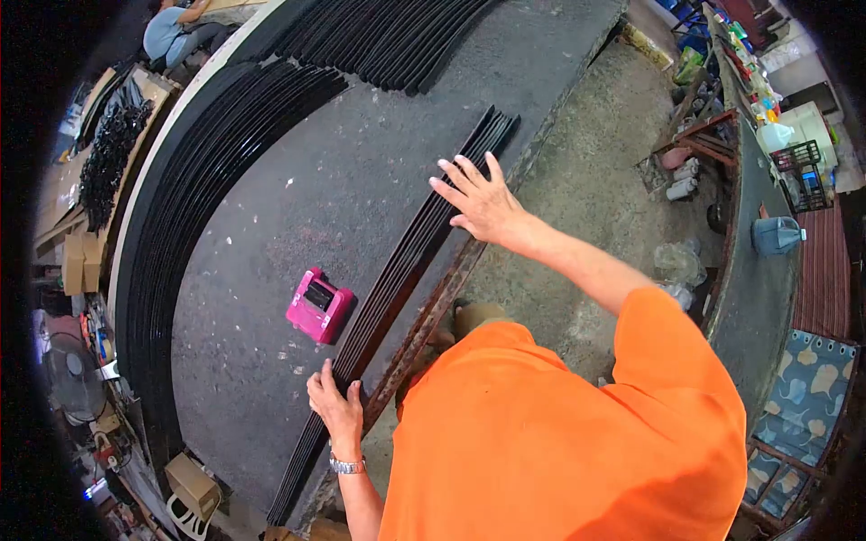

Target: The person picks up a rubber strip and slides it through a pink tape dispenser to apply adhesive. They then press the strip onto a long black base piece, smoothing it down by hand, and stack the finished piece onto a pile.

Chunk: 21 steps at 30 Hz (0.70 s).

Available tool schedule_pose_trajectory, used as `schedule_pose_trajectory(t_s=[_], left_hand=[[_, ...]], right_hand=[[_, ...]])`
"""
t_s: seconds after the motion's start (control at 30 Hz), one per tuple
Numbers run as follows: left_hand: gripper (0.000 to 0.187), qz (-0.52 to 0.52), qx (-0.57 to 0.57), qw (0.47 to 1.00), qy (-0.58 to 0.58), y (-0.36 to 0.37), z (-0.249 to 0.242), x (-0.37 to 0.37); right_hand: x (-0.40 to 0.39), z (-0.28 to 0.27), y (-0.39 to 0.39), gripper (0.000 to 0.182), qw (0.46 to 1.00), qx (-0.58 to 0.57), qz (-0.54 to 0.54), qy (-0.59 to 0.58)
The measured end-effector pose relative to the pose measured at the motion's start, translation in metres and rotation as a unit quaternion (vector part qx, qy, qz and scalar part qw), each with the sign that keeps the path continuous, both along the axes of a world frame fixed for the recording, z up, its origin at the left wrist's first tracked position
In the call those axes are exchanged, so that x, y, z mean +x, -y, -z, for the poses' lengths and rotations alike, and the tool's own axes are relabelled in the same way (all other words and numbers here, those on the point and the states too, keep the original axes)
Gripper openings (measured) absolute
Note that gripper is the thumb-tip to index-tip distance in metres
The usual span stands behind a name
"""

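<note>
A bundle of long, thin dark strips (390,275) lies along the near edge of the grey table (262,261). My left hand (336,408) rests at the lower part of the bundle, thumb and fingers apart over its edges. Farther up, my right hand (485,203) is spread over the strips, fingers stretched out and palm down. Neither hand is wrapped round a strip. A pink tool-like object with a black part (319,307) sits on the table just left of the bundle.
Rows of curved black strips (194,162) line the table's far left side, with more strips (388,36) at the top. A person (167,36) sits at the upper left. At the right are a bench with a blue container (776,236) and a concrete floor (595,171).
</note>
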<state>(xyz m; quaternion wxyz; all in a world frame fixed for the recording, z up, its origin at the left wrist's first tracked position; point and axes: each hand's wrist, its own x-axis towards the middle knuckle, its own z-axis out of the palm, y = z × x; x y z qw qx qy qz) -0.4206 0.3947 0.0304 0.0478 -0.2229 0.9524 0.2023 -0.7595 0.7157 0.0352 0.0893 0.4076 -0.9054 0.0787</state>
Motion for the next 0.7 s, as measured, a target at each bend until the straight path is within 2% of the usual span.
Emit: schedule_pose_trajectory(t_s=[0.13, 0.17, 0.3, 0.37, 0.4, 0.43, 0.47, 0.5, 0.53, 0.6, 0.7], left_hand=[[0.061, 0.02, -0.045, 0.999, -0.015, -0.011, 0.01, 0.007], [0.057, 0.027, -0.1, 0.993, -0.057, -0.016, 0.014, 0.006], [0.047, 0.023, -0.089, 0.994, -0.052, -0.009, 0.017, -0.006], [0.048, 0.008, -0.065, 0.997, -0.047, -0.01, 0.017, -0.011], [0.054, 0.009, -0.07, 0.997, -0.041, -0.014, 0.014, -0.018], [0.06, -0.007, -0.123, 0.992, -0.038, -0.02, 0.019, -0.023], [0.07, -0.057, -0.091, 0.993, 0.042, -0.026, 0.006, -0.033], [0.084, -0.072, -0.144, 0.986, 0.028, -0.031, 0.015, -0.033], [0.097, -0.097, -0.105, 0.989, 0.046, -0.033, 0.021, -0.034], [0.104, -0.109, -0.123, 0.984, 0.071, -0.037, 0.02, -0.037], [0.103, -0.124, -0.113, 0.983, 0.077, -0.037, 0.018, -0.039]], right_hand=[[-0.025, 0.013, 0.001, 0.08, 0.996, 0.041, -0.08, 0.019], [-0.028, 0.016, -0.001, 0.076, 0.995, 0.039, -0.09, 0.008], [-0.046, 0.024, -0.012, 0.067, 0.988, 0.006, -0.148, 0.035], [-0.058, 0.015, -0.015, 0.068, 0.988, 0.043, -0.138, 0.06], [-0.065, 0.017, -0.014, 0.068, 0.985, 0.058, -0.141, 0.075], [-0.071, 0.026, -0.015, 0.069, 0.987, 0.022, -0.147, 0.061], [-0.077, 0.034, -0.017, 0.07, 0.988, -0.015, -0.146, 0.052], [-0.081, 0.038, -0.016, 0.07, 0.987, -0.012, -0.156, 0.046], [-0.082, 0.04, -0.016, 0.07, 0.987, -0.007, -0.156, 0.037], [-0.088, 0.044, -0.019, 0.069, 0.984, 0.02, -0.171, 0.049], [-0.088, 0.043, -0.021, 0.066, 0.983, 0.019, -0.177, 0.051]])
